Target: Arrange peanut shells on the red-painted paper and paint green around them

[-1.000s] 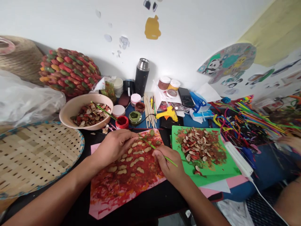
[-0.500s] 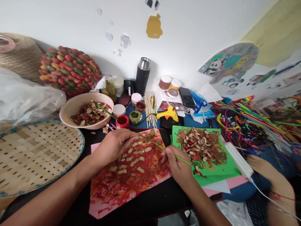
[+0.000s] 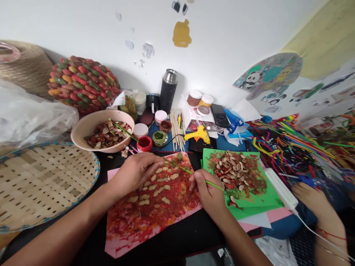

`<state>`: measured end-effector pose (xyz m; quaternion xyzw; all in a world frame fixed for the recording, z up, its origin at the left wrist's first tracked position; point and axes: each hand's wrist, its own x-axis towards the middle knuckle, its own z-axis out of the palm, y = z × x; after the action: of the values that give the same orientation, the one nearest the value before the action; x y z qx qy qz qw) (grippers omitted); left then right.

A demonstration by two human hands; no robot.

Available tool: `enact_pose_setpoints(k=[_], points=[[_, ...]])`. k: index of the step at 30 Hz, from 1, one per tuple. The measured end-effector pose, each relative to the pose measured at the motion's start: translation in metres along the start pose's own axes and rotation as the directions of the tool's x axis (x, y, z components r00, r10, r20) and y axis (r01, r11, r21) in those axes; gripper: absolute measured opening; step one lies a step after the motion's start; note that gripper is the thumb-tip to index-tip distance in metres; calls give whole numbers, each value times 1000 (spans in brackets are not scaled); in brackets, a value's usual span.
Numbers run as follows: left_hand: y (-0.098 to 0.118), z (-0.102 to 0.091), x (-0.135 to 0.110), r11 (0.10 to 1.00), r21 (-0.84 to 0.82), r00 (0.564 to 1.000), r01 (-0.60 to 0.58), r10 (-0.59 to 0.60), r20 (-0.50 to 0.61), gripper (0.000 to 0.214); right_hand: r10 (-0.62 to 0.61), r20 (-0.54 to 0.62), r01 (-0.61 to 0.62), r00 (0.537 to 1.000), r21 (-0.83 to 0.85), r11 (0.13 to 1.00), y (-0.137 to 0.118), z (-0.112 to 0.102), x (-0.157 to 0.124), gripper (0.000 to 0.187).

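Over on the far left, a woven tray [image 3: 41, 181] lies beside a pale bowl [image 3: 76, 137] full of loose shells. A green-handled brush [image 3: 122, 129] slants over the bowl's rim from a pot of red paint [image 3: 144, 144]. In front of that, the person's left hand [image 3: 138, 170] rests over the pink sheet [image 3: 115, 249], fingers curled in and bunched together; I can't tell from here whether they pinch anything. Peanut shells [image 3: 162, 190] lie in loose rows on the sheet's red-smeared middle, beside those fingers. The right hand [image 3: 206, 190], above the sheet's right edge, grips a slim green paintbrush [image 3: 213, 184], its tip end pointing towards the left fingers. Behind sits a yellow glue gun [image 3: 198, 135]. Further right, more shells are heaped on a green sheet [image 3: 249, 207], then comes a white power strip [image 3: 281, 188] with a co-worker's hand [image 3: 307, 195] just beyond it.
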<state>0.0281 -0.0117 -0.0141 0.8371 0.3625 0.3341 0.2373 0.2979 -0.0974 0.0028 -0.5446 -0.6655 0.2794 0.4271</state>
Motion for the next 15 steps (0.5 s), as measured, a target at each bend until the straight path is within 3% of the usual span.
enact_pose_setpoints(k=[4, 9, 15], points=[[2, -7, 1, 1000, -7, 1000, 14, -14, 6, 34, 18, 15, -18, 1000, 17, 1000, 5, 2, 3, 51], [1, -30, 0, 999, 2, 999, 43, -43, -4, 35, 67, 1, -67, 998, 27, 997, 10, 2, 1, 50], [-6, -40, -4, 999, 36, 996, 35, -38, 85, 38, 96, -58, -91, 994, 91, 992, 6, 4, 0, 52]])
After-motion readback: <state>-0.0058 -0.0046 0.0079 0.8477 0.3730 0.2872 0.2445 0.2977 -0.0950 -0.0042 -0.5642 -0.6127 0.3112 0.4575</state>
